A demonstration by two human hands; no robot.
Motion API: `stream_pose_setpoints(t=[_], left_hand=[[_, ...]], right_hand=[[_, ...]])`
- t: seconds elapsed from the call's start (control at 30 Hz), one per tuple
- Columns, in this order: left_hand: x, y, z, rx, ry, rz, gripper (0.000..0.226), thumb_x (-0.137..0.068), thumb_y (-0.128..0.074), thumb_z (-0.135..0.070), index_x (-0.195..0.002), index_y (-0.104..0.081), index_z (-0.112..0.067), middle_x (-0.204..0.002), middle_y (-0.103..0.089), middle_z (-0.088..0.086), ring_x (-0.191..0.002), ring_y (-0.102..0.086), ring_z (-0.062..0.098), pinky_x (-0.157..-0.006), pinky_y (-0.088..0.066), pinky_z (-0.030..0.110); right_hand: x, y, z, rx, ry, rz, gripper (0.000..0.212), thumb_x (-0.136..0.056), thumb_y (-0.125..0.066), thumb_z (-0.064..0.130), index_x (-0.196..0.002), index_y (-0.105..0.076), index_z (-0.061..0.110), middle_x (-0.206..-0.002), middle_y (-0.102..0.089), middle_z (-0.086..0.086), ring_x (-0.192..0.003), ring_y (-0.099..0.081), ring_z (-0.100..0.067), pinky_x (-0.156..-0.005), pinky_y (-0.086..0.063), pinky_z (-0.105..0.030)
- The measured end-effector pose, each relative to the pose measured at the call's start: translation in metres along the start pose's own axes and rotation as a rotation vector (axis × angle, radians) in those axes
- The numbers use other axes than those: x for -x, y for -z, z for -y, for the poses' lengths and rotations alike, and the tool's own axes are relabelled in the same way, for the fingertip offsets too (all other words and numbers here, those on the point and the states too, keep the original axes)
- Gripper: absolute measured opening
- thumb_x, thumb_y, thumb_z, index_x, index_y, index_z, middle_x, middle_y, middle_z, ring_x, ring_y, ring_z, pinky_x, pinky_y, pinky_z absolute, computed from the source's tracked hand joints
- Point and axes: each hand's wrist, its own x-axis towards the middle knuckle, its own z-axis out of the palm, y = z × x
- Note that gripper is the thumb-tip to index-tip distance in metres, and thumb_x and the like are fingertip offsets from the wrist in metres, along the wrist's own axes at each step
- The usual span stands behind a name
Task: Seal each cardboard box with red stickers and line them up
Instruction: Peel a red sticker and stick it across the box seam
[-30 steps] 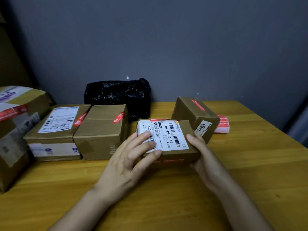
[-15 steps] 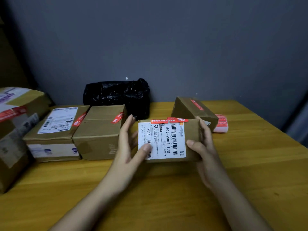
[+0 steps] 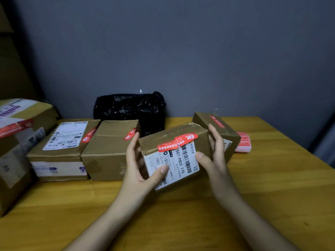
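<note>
I hold a small cardboard box (image 3: 168, 140) with a white shipping label tilted above the table, its label side facing me. Red stickers (image 3: 176, 142) run along its upper front edge. My left hand (image 3: 140, 163) grips its left end, thumb on the label. My right hand (image 3: 213, 154) grips its right end, thumb on the front face. Left of it, two boxes (image 3: 59, 147) (image 3: 108, 149) bearing red stickers sit side by side. Another stickered box (image 3: 215, 127) stands behind my right hand. A roll of red stickers (image 3: 243, 142) lies at the far right.
A larger box (image 3: 16, 138) with a red sticker stands at the left edge. A black plastic bag (image 3: 130, 109) sits against the grey wall. The wooden table (image 3: 181, 214) stretches toward me and to the right.
The box lay flat on the table with its label up; I have lifted it and tipped it toward me, so the label faces me and the taped top shows.
</note>
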Motion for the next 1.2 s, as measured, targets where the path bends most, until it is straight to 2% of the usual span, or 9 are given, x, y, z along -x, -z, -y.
stream_pose_setpoints(t=[0.13, 0.37, 0.47, 0.63, 0.77, 0.9, 1.0, 1.1, 1.2], left_hand=[[0.003, 0.003, 0.006, -0.027, -0.022, -0.025, 0.107, -0.059, -0.079, -0.046, -0.146, -0.018, -0.037, -0.137, -0.042, -0.027, -0.122, -0.049, -0.004, -0.093, -0.044, 0.011], [0.005, 0.008, 0.004, 0.049, 0.055, 0.054, 0.099, -0.046, -0.077, -0.072, -0.128, -0.036, -0.036, -0.117, -0.061, -0.022, -0.112, -0.057, -0.002, -0.082, -0.045, 0.008], [0.007, 0.007, 0.004, 0.034, 0.049, 0.11, 0.096, -0.049, -0.076, -0.071, -0.128, -0.034, -0.034, -0.12, -0.058, -0.027, -0.115, -0.053, -0.006, -0.087, -0.042, 0.006], [0.006, 0.008, 0.008, -0.047, -0.005, 0.04, 0.093, -0.05, -0.08, -0.066, -0.126, -0.037, -0.035, -0.121, -0.057, -0.019, -0.119, -0.054, 0.004, -0.094, -0.045, 0.015], [0.004, 0.009, 0.008, -0.043, -0.017, -0.021, 0.087, -0.046, -0.083, -0.063, -0.12, -0.04, -0.048, -0.122, -0.057, -0.017, -0.118, -0.055, 0.004, -0.093, -0.046, 0.016], [0.004, 0.01, 0.008, -0.026, -0.006, 0.034, 0.095, -0.05, -0.082, -0.063, -0.128, -0.039, -0.03, -0.122, -0.059, -0.013, -0.118, -0.057, 0.009, -0.096, -0.048, 0.026], [0.005, 0.011, 0.003, 0.013, 0.026, 0.072, 0.097, -0.049, -0.079, -0.068, -0.129, -0.039, -0.029, -0.12, -0.061, -0.021, -0.114, -0.058, 0.001, -0.088, -0.048, 0.013], [0.006, 0.011, -0.002, 0.068, 0.05, 0.066, 0.099, -0.046, -0.077, -0.071, -0.128, -0.037, -0.032, -0.117, -0.06, -0.031, -0.108, -0.057, -0.009, -0.079, -0.046, 0.006], [0.005, 0.013, 0.0, 0.071, 0.037, 0.059, 0.102, -0.055, -0.073, -0.071, -0.137, -0.031, -0.026, -0.127, -0.056, -0.026, -0.116, -0.054, -0.005, -0.084, -0.045, 0.008]], right_hand=[[0.007, -0.006, -0.006, 0.079, 0.018, -0.066, 0.066, -0.072, -0.058, 0.052, -0.132, -0.031, 0.055, -0.136, -0.047, 0.011, -0.122, -0.05, -0.004, -0.095, -0.05, -0.031], [0.016, -0.004, -0.01, 0.102, -0.048, 0.005, 0.054, -0.083, -0.053, 0.046, -0.134, -0.035, 0.041, -0.123, -0.056, 0.016, -0.109, -0.054, 0.008, -0.081, -0.046, -0.009], [0.014, -0.001, -0.01, 0.102, -0.031, -0.017, 0.049, -0.087, -0.049, 0.04, -0.133, -0.033, 0.044, -0.121, -0.053, 0.029, -0.115, -0.05, 0.01, -0.084, -0.043, -0.007], [0.014, -0.005, -0.01, 0.29, 0.025, -0.082, 0.049, -0.082, -0.044, 0.06, -0.128, -0.028, 0.063, -0.132, -0.041, 0.036, -0.129, -0.036, 0.009, -0.102, -0.037, -0.019], [0.016, -0.01, -0.014, 0.408, 0.16, -0.203, 0.062, -0.079, -0.058, 0.051, -0.136, -0.032, 0.045, -0.136, -0.042, 0.019, -0.13, -0.04, -0.005, -0.103, -0.039, -0.027], [0.016, -0.005, -0.006, 0.461, 0.281, -0.222, 0.06, -0.081, -0.06, 0.045, -0.136, -0.037, 0.032, -0.136, -0.04, 0.015, -0.128, -0.041, -0.008, -0.099, -0.038, -0.016], [0.013, 0.003, 0.001, 0.465, 0.312, -0.197, 0.061, -0.083, -0.06, 0.042, -0.137, -0.039, 0.024, -0.14, -0.04, 0.011, -0.132, -0.038, -0.007, -0.102, -0.038, -0.016], [0.011, 0.007, 0.005, 0.424, 0.314, -0.172, 0.05, -0.084, -0.059, 0.037, -0.131, -0.049, 0.022, -0.133, -0.049, 0.012, -0.127, -0.045, -0.009, -0.097, -0.04, -0.016], [0.011, 0.011, 0.008, 0.449, 0.362, -0.195, 0.031, -0.086, -0.058, 0.034, -0.115, -0.058, 0.022, -0.121, -0.056, 0.009, -0.119, -0.051, -0.009, -0.095, -0.04, -0.015]])
